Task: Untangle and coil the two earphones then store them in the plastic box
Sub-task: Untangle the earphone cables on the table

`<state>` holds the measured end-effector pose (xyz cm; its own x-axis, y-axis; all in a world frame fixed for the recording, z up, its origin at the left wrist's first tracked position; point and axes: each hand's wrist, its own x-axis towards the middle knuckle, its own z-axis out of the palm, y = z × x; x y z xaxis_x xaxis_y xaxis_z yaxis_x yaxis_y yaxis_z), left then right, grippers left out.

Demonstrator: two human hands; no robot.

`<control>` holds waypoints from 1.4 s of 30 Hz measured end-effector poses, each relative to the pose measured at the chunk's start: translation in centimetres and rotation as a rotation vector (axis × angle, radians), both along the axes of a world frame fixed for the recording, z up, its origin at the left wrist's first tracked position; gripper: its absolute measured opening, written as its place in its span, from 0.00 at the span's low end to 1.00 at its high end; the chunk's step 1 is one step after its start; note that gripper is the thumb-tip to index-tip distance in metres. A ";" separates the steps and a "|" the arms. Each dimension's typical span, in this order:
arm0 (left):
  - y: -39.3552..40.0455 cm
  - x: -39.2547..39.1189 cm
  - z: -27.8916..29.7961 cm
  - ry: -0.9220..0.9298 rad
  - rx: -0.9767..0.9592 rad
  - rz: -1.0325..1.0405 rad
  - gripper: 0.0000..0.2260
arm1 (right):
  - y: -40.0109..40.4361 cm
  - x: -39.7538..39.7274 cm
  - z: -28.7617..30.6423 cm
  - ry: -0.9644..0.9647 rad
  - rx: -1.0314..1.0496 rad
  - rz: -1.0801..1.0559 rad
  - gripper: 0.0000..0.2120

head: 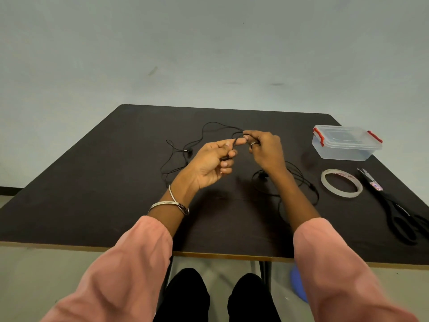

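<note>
An earphone cord (235, 141) is being pinched between the left hand (214, 162) and right hand (267, 147), left of the plastic box (347, 145).

Dark desk (92, 194), light edge strip on near side. On it: clear plastic box (346, 142) w/ red latches, lid on, at 2 o'clock. Tape roll (341, 183) lying flat just nearer than the box, approx 3. Black scissors (394, 205) beside the tape, right edge, approx 3-4. One black earphone (185, 151) cable sprawled loose from centre toward 11-12, one end lifted off the surface. Second earphone cable (301, 180) loose right of centre, partly hidden by a forearm.
</note>
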<state>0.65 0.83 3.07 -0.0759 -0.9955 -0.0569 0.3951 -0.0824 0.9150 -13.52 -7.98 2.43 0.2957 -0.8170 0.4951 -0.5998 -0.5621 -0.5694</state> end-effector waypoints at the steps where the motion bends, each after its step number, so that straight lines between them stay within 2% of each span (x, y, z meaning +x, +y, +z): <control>1: -0.3 0.1 -0.2 0.031 -0.009 0.003 0.13 | -0.2 0.1 -0.2 0.013 -0.004 0.008 0.13; 5: -1.9 0.7 -1.2 0.223 -0.027 0.054 0.14 | -0.6 0.4 -1.1 0.081 -0.017 0.036 0.17; 8: -2.6 1.1 -1.8 0.336 -0.070 0.080 0.13 | -0.8 0.4 -1.2 0.238 -0.013 0.037 0.17; 14: -2.9 0.9 -1.8 0.334 -0.180 0.221 0.14 | 0.7 1.0 -1.2 0.618 -0.033 0.213 0.17; 16: -3.0 0.9 -2.0 0.352 -0.182 0.289 0.14 | 1.4 1.2 -1.3 0.685 -0.015 0.277 0.16; 20: -2.9 1.1 -2.2 0.320 -0.219 0.362 0.13 | 2.1 0.8 -0.8 0.524 0.102 0.410 0.15; 24: -2.8 1.1 -2.5 0.272 -0.244 0.413 0.16 | 2.6 0.4 -0.3 0.472 0.136 0.492 0.10; 29: -2.9 0.8 -2.9 -0.036 -0.273 0.438 0.21 | 2.4 -0.5 0.2 0.362 0.206 0.512 0.07; 34: -2.7 0.2 -3.3 -0.278 -0.279 0.253 0.26 | 1.5 -2.3 1.0 0.043 0.204 0.481 0.03; 38: -2.3 -0.4 -3.1 -0.221 -0.258 0.078 0.26 | 0.9 -3.4 1.3 -0.156 0.202 0.396 0.02; 42: -1.9 -0.5 -2.9 -0.226 -0.248 -0.028 0.24 | 0.6 -3.2 1.2 -0.297 0.166 0.363 0.07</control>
<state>0.20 -1.03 0.21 -0.1167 -0.9788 0.1684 0.1804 0.1459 0.9727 -16.73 -7.36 3.65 0.4415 -0.7626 0.4727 -0.1808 -0.5917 -0.7856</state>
